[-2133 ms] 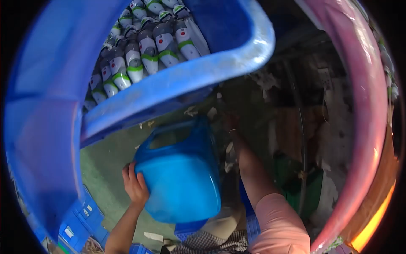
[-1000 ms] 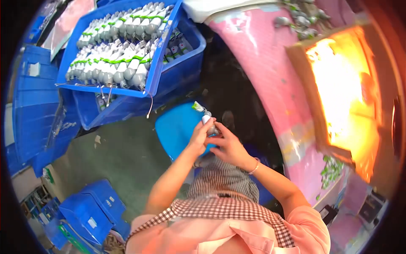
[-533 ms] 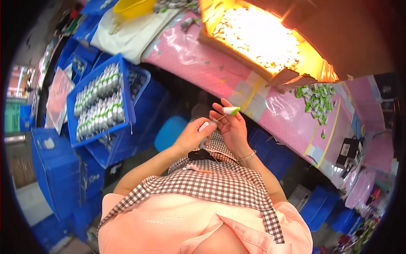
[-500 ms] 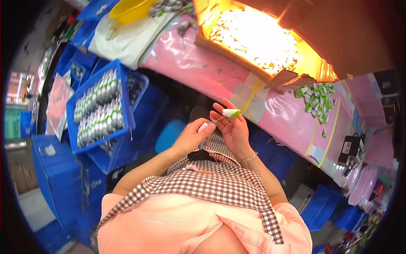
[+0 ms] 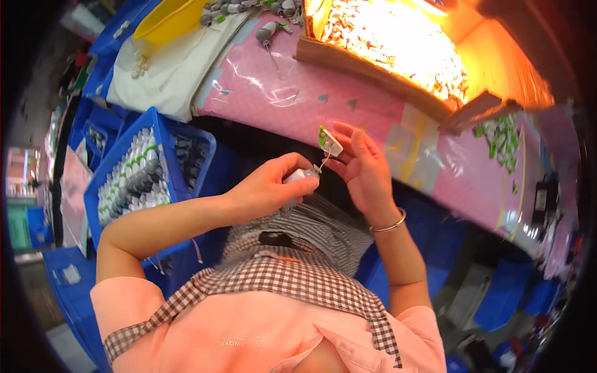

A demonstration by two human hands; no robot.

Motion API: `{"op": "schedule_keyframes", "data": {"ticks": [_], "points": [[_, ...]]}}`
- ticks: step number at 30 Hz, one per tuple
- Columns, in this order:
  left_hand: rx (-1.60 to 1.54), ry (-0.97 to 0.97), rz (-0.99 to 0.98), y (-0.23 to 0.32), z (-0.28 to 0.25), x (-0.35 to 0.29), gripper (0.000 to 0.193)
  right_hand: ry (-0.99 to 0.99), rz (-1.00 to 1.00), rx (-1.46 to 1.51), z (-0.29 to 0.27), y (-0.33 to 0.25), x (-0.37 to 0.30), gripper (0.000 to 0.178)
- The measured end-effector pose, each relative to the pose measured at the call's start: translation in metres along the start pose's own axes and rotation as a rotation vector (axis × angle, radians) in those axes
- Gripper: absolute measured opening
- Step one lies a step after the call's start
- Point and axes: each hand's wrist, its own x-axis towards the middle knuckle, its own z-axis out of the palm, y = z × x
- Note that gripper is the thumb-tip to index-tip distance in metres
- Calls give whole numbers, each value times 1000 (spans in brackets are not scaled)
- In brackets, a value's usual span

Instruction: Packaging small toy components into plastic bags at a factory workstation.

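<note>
My left hand [image 5: 273,186] is closed around a small grey-and-white plastic part [image 5: 300,180], with the thumb along its top. A thin pale cord [image 5: 323,160] runs from that part up to a small white-and-green plastic piece [image 5: 332,144]. The piece sits at the fingertips of my right hand [image 5: 365,166], whose palm faces left and whose fingers are partly bent. Exactly which fingers grip it is hard to make out. Both hands are in the air in front of the checked apron, short of the pink-covered table [image 5: 298,93].
A cardboard box [image 5: 385,81] of small pieces stands brightly lit on the table. Right of it lie loose green-and-white pieces [image 5: 500,142]. Blue crates [image 5: 93,193] on the left hold rows of grey-and-white parts. A yellow basin [image 5: 165,22] and white cloth [image 5: 161,74] are far left.
Both hands have moved slightly apart, and my left forearm reaches in more from the left. The white-and-green piece has turned from lying sideways to tilted, green end up. The whole view has shifted.
</note>
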Motion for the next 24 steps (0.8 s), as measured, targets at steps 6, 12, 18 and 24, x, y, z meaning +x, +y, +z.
{"op": "schedule_keyframes", "data": {"ticks": [6, 12, 18, 24], "points": [[148, -27, 254, -14, -14, -8, 30, 95, -212, -125, 23, 19, -39, 28], [114, -51, 386, -16, 13, -13, 40, 169, -360, -616, 16, -1, -75, 19], [185, -214, 497, -16, 48, 3, 42, 131, -345, -903, 9, -41, -111, 14], [341, -109, 591, -8, 103, 40, 34, 303, -369, -836, -30, -69, -116, 13]]}}
